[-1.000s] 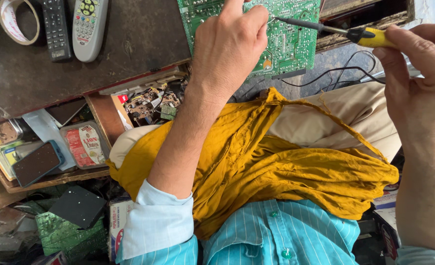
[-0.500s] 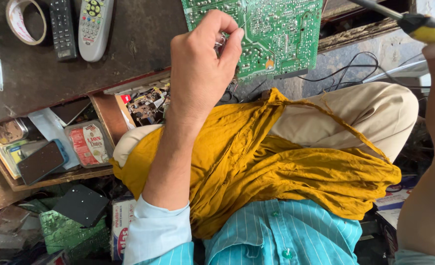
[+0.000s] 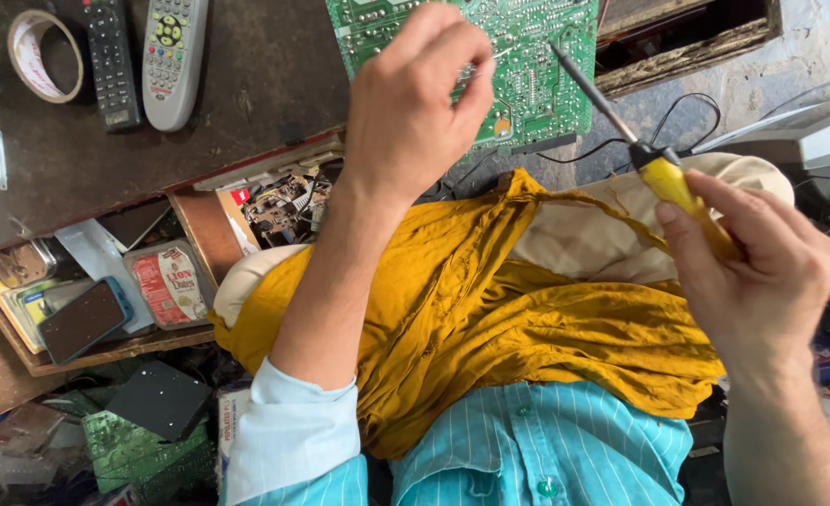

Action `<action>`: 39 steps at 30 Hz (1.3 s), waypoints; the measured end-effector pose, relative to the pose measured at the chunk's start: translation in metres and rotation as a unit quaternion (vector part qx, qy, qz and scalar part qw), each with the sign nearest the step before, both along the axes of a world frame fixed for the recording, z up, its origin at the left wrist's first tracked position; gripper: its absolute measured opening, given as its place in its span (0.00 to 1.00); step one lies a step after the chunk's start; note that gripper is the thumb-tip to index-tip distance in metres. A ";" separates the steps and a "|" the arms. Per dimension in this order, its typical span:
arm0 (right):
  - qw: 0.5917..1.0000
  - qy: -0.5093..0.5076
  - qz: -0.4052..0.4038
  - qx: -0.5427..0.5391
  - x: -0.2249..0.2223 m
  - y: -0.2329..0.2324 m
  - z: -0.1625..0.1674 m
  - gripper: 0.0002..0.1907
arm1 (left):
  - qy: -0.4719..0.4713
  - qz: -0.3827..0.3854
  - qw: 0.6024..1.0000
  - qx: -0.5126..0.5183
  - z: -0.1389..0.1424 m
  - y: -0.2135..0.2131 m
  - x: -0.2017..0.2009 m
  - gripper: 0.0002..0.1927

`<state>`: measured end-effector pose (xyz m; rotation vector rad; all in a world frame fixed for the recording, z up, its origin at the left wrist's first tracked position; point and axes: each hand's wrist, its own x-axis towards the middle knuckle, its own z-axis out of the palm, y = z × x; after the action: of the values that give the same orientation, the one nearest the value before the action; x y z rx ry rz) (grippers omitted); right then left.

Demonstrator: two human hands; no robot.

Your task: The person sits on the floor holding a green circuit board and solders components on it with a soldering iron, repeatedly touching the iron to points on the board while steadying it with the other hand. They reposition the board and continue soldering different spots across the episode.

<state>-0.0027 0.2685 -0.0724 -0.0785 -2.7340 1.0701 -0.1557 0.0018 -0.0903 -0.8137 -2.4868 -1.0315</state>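
We are bringing soldering iron (image 3: pixel 663 173) back down: half second ago tip was up off board, now touching green circuit board (image 3: pixel 518 56) at desk edge. Right hand (image 3: pixel 762 272) gripping yellow handle. Left hand (image 3: pixel 410 112) pinching thin solder wire onto board. Joint work resuming. Open room only rightward; remotes (image 3: pixel 143 56) crowding left.

Dark worn wooden bench top (image 3: pixel 246 103). On it: tape roll (image 3: pixel 45 56) far left, black remote (image 3: pixel 111 61) beside a grey remote (image 3: pixel 173 56), green circuit board (image 3: pixel 518 56) at right. Open drawer (image 3: pixel 200 234) under the edge holds a phone (image 3: pixel 82 319), a printed packet (image 3: pixel 167 284) and papers.
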 end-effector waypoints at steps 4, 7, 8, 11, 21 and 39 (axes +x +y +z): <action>1.000 -0.003 0.002 -0.006 -0.009 -0.013 0.004 0.14 | 0.016 -0.009 0.999 -0.047 -0.013 0.005 -0.011 0.06; 0.999 -0.013 0.007 -0.042 -0.013 -0.017 0.006 0.14 | 0.026 -0.004 0.998 -0.060 -0.018 0.005 -0.013 0.07; 0.999 -0.014 0.009 -0.033 -0.013 -0.018 0.007 0.14 | 0.027 -0.002 0.998 -0.061 -0.020 0.005 -0.013 0.07; 1.000 -0.020 0.013 -0.021 -0.015 -0.020 0.007 0.14 | 0.019 -0.001 0.997 -0.072 -0.022 0.006 -0.016 0.06; 1.000 -0.002 0.020 -0.022 -0.017 -0.023 0.005 0.14 | 0.028 0.012 0.996 -0.086 -0.026 0.008 -0.017 0.06; 0.996 0.003 -0.013 -0.085 -0.011 -0.009 -0.010 0.12 | 0.025 0.006 0.999 -0.020 -0.002 0.006 -0.011 0.06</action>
<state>-0.0136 0.2592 -0.0829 -0.1356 -2.6238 1.2923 -0.1665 0.0076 -0.0922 -0.8248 -2.4745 -0.9468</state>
